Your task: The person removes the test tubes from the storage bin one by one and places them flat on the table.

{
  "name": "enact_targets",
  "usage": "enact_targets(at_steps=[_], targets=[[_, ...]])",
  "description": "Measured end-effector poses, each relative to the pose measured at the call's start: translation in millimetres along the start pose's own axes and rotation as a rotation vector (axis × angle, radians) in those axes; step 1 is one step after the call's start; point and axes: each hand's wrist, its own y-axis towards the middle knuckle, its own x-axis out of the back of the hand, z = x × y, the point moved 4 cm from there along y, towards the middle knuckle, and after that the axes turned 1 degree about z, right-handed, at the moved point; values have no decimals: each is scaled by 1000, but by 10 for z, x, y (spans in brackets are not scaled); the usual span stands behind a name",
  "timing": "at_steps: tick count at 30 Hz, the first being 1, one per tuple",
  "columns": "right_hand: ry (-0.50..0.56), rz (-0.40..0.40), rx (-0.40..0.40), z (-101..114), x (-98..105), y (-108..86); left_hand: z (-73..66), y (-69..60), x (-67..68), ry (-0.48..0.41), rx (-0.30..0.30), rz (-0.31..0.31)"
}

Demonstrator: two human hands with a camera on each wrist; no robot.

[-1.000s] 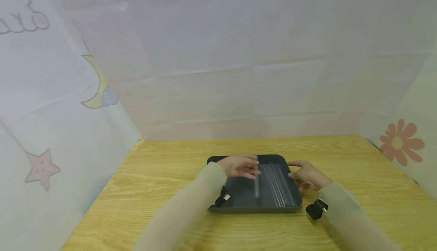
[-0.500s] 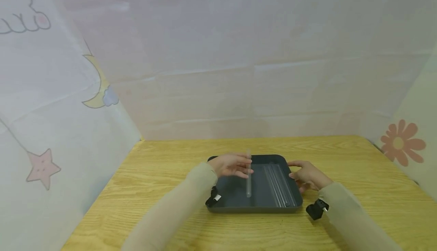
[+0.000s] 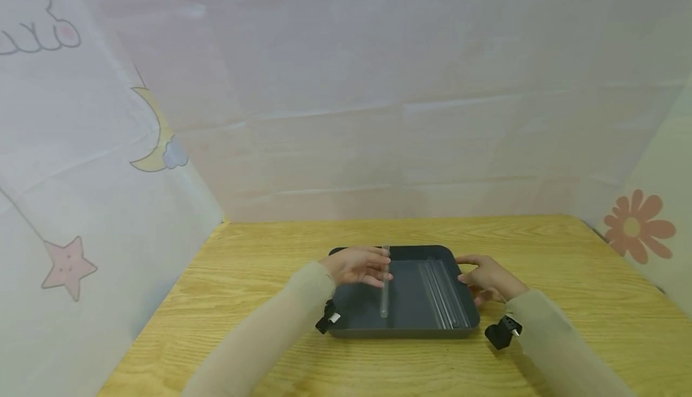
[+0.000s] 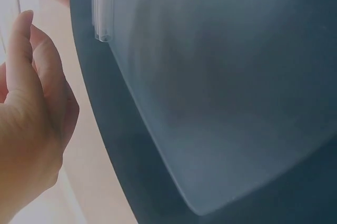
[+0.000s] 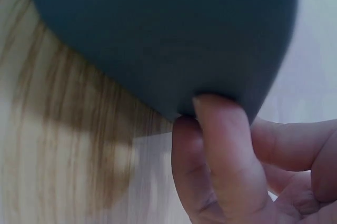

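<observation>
- Two hands show: the left hand (image 3: pixel 357 266) and the right hand (image 3: pixel 486 278), both coming out of pale long sleeves (image 3: pixel 265 325).
- One transparent tube (image 3: pixel 385 298) is in the left hand, pinched near its upper part by fingers that are only slightly bent. It stands steeply over the left half of the tray; whether its lower end touches the floor of the tray, I cannot tell.
- One dark grey rectangular tray (image 3: pixel 402 333) with rounded corners and low walls sits on the wooden table (image 3: pixel 259 277).
- Inside the tray, against its right side, lies a cluster of transparent tubes (image 3: pixel 440 295), side by side and running from the far wall towards the near one. At least three can be made out; overlapping edges hide the exact number.
- The right hand grips the tray at its right wall, towards the far corner, with its fingers bent in against the rim and outer face.
- Two small black devices are worn, one at the left wrist (image 3: pixel 326 319) and one at the right.
- On the pale wall sheets are one pink star (image 3: pixel 69 266), one yellow crescent moon with a blue cloud (image 3: pixel 175 152), and one red flower (image 3: pixel 632 227).
</observation>
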Motion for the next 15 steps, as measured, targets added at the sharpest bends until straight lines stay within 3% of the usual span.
enact_targets(at_steps=[15], targets=[[-4, 12, 8, 13, -14, -3, -69, -114, 105, -20, -14, -25]])
